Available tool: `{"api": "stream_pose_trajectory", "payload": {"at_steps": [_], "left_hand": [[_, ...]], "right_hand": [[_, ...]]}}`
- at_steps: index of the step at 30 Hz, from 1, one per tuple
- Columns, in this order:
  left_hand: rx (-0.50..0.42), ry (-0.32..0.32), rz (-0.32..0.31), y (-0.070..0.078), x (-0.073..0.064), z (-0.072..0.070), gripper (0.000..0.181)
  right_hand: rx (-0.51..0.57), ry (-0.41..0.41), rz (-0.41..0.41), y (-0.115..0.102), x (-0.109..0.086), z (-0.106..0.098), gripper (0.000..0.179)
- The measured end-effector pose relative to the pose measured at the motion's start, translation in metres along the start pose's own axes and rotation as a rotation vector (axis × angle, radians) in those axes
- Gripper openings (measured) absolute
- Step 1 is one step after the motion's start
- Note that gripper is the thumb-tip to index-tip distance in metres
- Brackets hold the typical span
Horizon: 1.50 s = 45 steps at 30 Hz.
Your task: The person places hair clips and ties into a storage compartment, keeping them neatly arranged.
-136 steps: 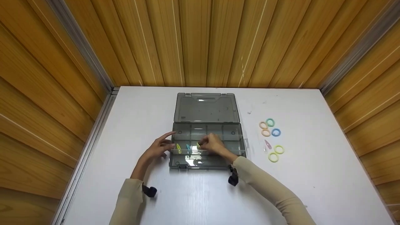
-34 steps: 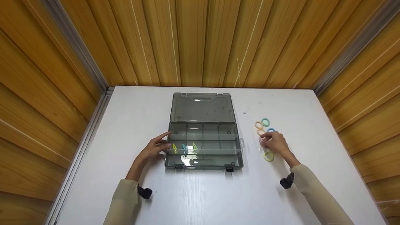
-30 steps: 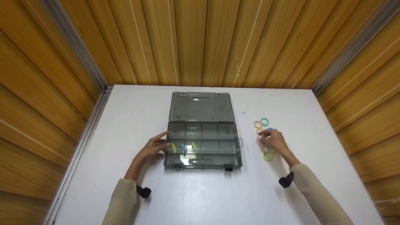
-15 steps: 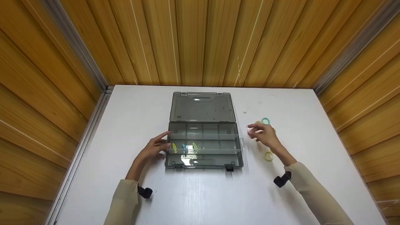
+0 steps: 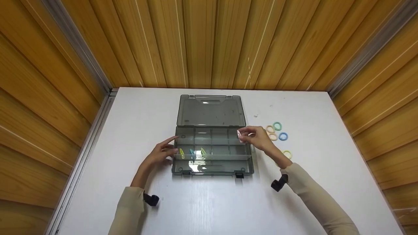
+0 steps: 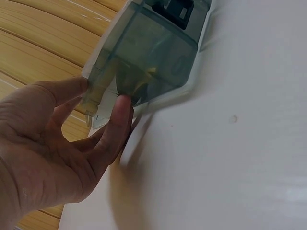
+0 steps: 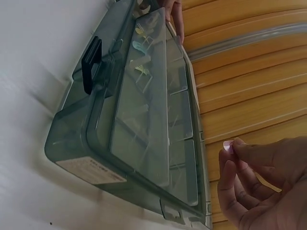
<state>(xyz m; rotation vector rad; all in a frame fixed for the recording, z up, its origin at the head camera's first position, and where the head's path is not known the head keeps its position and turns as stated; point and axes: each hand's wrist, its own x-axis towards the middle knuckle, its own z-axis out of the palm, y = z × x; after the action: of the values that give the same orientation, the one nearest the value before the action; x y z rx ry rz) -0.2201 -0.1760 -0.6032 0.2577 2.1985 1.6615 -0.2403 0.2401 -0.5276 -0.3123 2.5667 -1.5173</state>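
In the head view, an opened grey see-through compartment box lies on the table, its lid folded back. Its middle row holds a yellow hair clip, a blue hair clip and a yellow-green hair clip. My right hand pinches a pink hair clip between thumb and fingertips, above the box's back right part. In the right wrist view only a bit of that pink clip shows. My left hand touches the box's left side with fingers spread and fairly straight.
Right of the box, several hair ties lie on the white table: among them a green one, a blue one and a yellow one. My right forearm covers part of that area. Wood-patterned walls enclose the table.
My right hand left the yellow-green clip in the box and reached right to the hair ties. It picked up the pink clip and carried it left over the box. My left hand stays put.
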Motion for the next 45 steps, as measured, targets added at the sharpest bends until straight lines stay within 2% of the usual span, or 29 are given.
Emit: {"api": "stream_pose_trajectory", "payload": {"at_steps": [8, 15, 20, 29, 36, 45], "left_hand": [[-0.032, 0.008, -0.057, 0.004, -0.001, 0.002, 0.063], [-0.045, 0.016, -0.063, 0.003, -0.001, 0.002, 0.063], [-0.055, 0.01, -0.073, 0.002, 0.0, 0.001, 0.064], [-0.047, 0.006, -0.049, 0.003, 0.0, 0.0, 0.064], [-0.041, 0.006, -0.033, 0.005, -0.002, 0.0, 0.064], [-0.026, 0.012, -0.067, 0.003, -0.001, 0.001, 0.063]], "right_hand": [[-0.047, -0.044, 0.019, -0.012, 0.009, 0.024, 0.028], [-0.029, -0.078, -0.048, -0.009, 0.019, 0.044, 0.026], [-0.037, -0.103, -0.066, -0.007, 0.023, 0.055, 0.027], [-0.104, -0.094, -0.067, -0.004, 0.024, 0.067, 0.026], [-0.123, -0.135, -0.08, -0.001, 0.023, 0.074, 0.026], [-0.142, -0.147, -0.053, 0.001, 0.019, 0.079, 0.024]]}}
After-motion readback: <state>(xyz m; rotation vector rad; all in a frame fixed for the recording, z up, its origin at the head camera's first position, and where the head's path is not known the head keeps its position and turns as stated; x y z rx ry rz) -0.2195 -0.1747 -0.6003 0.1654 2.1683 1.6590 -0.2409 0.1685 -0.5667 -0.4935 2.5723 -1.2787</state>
